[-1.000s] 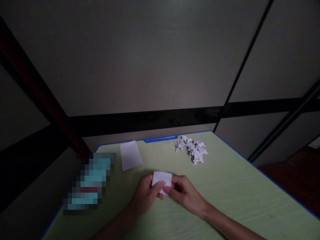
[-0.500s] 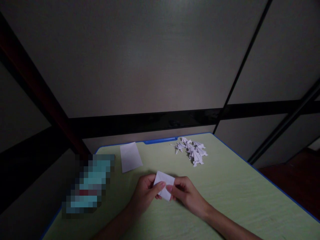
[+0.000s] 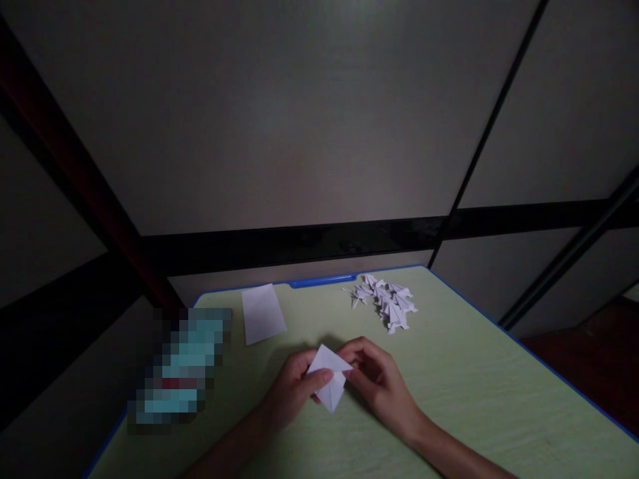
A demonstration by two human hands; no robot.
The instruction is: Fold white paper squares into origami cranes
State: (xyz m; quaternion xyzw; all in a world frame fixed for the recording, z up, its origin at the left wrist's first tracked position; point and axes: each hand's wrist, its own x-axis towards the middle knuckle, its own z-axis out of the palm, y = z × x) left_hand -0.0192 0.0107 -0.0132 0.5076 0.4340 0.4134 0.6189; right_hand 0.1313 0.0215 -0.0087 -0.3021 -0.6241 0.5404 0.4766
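A small folded piece of white paper (image 3: pixel 328 362) is between my two hands, above the near part of the table. My left hand (image 3: pixel 295 386) grips its left side, with the thumb lying across the front face. At the right corner, my right hand (image 3: pixel 375 376) pinches the paper between thumb and forefinger. Crease lines run down the lower half, which narrows to a point. My fingers behind the paper are mostly hidden.
Flat white sheets (image 3: pixel 264 314) lie at the back left of the pale green table (image 3: pixel 479 386). Several folded paper figures (image 3: pixel 392 303) are heaped at the back right. A blurred-out turquoise item (image 3: pixel 184 366) rests along the left edge. Behind the table stand grey panels (image 3: pixel 299 133).
The paper has turned and now shows a pointed, diamond-like outline instead of a squarish one. My right hand has shifted slightly right, to the paper's corner.
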